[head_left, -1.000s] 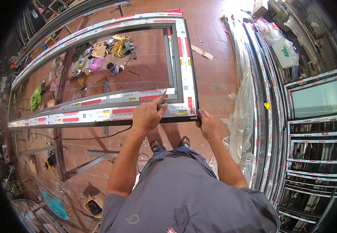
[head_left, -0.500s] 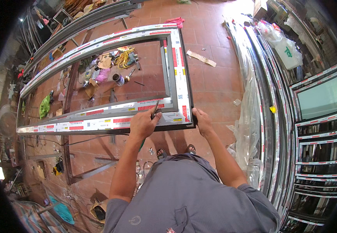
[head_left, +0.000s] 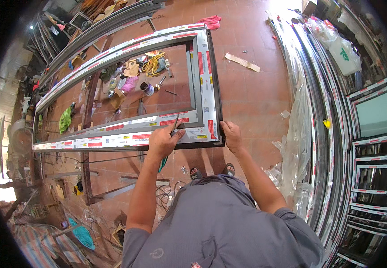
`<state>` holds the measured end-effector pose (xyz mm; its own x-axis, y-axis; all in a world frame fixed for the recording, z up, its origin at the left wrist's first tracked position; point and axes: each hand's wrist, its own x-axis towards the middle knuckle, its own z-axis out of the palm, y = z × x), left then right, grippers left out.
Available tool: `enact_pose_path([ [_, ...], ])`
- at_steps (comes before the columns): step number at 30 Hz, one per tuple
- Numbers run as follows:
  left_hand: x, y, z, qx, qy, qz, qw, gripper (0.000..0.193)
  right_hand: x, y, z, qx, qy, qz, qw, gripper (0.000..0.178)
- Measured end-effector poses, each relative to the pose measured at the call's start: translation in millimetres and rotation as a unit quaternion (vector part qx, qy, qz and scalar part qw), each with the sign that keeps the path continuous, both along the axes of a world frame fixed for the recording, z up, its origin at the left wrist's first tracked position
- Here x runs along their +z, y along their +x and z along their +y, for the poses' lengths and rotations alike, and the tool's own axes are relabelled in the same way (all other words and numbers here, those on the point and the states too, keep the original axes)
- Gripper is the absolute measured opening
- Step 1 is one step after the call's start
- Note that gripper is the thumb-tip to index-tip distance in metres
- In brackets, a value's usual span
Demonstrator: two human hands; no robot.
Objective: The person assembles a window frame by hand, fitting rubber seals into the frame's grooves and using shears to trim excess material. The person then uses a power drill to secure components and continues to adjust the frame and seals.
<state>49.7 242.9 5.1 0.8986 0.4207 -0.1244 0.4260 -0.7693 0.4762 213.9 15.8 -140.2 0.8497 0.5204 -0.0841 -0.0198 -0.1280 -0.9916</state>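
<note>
A long rectangular window or door frame [head_left: 208, 89] of dark profiles, wrapped in white, red-marked protective film, lies in front of me. My left hand [head_left: 164, 139] is closed at its near rail, around a slim dark tool [head_left: 175, 123] that sticks up past the fingers. The tool's kind cannot be made out. Something green [head_left: 162, 164] shows below that hand, by the wrist. At the near right corner, my right hand [head_left: 232, 136] grips the frame's outer edge, thumb toward the top and the other fingers partly hidden.
Through the frame's opening, floor clutter shows: a can [head_left: 147, 88], a yellow cord [head_left: 153, 64] and a green bag [head_left: 66, 119]. Long film-wrapped profiles [head_left: 312, 147] run along the right, beside stacked frames [head_left: 376, 143]. Cables [head_left: 163, 192] lie near my feet. A pink cloth [head_left: 210, 22] lies beyond the far corner.
The view has shifted, so floor things sit farther right in the picture. Both hands keep nearly the same places on the frame. The pink cloth now shows more fully beyond the far corner.
</note>
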Motion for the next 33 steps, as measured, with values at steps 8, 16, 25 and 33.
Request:
enact_pose_path([
  [8,-8,-2,4,-0.012,0.004,-0.011,1.0,0.06,4,-18,-36,0.053,-0.002,0.112,0.992,0.034],
  [16,-2,-5,3,-0.005,0.007,0.009,1.0,0.061,29,-56,-44,-0.018,0.022,0.156,0.987,0.031],
  [25,-3,-1,0,-0.041,0.033,-0.005,0.999,0.057,16,-33,-29,0.01,0.034,0.139,0.99,0.032],
  [33,2,4,0,-0.021,0.008,0.003,1.0,0.054,14,50,18,0.027,-0.046,-0.037,0.998,0.039],
])
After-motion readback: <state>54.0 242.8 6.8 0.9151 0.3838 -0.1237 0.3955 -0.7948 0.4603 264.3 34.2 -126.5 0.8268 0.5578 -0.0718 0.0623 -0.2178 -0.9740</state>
